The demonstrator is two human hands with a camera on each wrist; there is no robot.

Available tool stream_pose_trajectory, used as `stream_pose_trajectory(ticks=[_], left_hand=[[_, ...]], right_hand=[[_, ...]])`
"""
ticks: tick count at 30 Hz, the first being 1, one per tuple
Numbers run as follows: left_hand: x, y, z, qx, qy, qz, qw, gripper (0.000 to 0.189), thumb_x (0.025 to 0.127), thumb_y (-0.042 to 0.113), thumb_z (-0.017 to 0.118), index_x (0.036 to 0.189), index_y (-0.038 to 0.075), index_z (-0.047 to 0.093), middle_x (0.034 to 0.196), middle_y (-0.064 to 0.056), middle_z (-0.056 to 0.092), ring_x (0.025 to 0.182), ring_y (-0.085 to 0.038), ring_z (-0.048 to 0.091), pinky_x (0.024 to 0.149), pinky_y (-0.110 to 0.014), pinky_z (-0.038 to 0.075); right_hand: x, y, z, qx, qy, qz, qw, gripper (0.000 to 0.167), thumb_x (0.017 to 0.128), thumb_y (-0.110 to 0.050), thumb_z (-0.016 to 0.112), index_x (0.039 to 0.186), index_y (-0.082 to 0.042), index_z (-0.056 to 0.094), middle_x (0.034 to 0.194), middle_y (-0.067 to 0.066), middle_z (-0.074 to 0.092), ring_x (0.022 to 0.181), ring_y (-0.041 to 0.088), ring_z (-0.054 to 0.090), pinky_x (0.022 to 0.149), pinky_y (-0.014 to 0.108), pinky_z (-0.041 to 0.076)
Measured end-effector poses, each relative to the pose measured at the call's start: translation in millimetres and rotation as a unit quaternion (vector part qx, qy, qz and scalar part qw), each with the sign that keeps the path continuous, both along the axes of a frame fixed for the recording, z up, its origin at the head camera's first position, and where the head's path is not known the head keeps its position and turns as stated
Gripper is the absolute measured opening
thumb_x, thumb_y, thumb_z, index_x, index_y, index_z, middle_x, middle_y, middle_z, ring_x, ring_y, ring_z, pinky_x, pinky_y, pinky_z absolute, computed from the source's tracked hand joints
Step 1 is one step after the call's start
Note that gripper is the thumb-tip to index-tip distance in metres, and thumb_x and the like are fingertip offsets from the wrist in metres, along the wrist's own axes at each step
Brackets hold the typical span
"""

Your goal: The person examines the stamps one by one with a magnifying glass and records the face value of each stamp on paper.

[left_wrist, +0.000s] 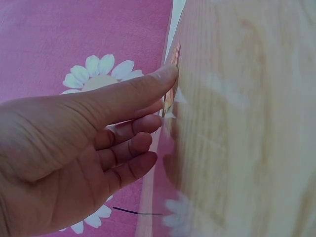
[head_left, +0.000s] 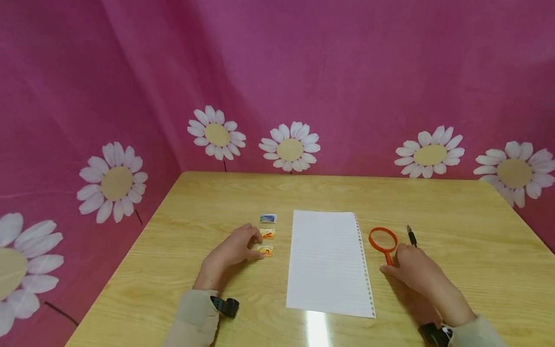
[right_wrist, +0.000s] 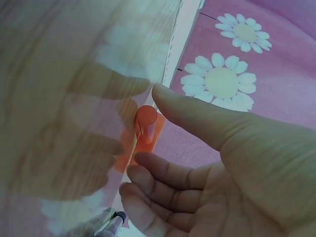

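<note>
The person's right hand (head_left: 418,270) straddles the handle of the magnifier (head_left: 388,255), thumb and fingers apart; contact is hard to tell. The magnifier's long axis runs nearly fore and aft on the table (head_left: 225,193), lens away, handle toward the person. The left hand (head_left: 234,248) slants inward, palm down, thumb at the lower card (head_left: 266,251), fingertips apart from it at the middle card (head_left: 269,234); both cards lie lengthwise left to right. Paper (head_left: 327,262) lies between the hands; the pen (head_left: 412,236), beyond the right, points away.

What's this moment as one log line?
left hand: at two yellow cards | right hand: astride magnifier handle, not gripping | lined paper: between hands | pen: beyond right hand
</note>
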State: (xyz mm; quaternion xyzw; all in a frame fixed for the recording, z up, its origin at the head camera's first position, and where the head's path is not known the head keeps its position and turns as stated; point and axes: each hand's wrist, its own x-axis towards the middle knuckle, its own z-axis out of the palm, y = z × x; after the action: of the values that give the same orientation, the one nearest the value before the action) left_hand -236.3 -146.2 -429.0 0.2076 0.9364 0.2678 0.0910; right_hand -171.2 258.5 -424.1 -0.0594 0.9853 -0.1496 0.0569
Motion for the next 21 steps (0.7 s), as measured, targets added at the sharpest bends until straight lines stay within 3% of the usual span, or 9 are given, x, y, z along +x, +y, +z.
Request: stream_pose_trajectory(ticks=[10,21], left_hand=[[-2.5,-3.9,-3.8,0.010,0.014,-0.027,0.9995,0.024,0.082,0.018,0.079,0.093,0.007,0.061,0.084,-0.004,0.047,0.078,-0.014,0.041,0.071,-0.026,0.034],[-3.1,-6.2,-6.0,0.019,0.019,-0.032,0.9991,0.022,0.083,0.016,0.078,0.092,0.007,0.061,0.085,-0.005,0.049,0.078,-0.016,0.043,0.071,-0.025,0.034]], right_hand=[[0.7,2.9,-3.1,-0.038,-0.055,0.007,0.9978,0.033,0.090,-0.026,0.069,0.078,-0.002,0.050,0.065,0.002,0.043,0.058,0.015,0.038,0.056,0.028,0.032],[-0.1,4.3,-7.5,-0.024,-0.036,0.018,0.9989,0.029,0.092,-0.020,0.066,0.077,-0.001,0.049,0.065,0.001,0.041,0.058,0.014,0.038,0.055,0.026,0.031]])
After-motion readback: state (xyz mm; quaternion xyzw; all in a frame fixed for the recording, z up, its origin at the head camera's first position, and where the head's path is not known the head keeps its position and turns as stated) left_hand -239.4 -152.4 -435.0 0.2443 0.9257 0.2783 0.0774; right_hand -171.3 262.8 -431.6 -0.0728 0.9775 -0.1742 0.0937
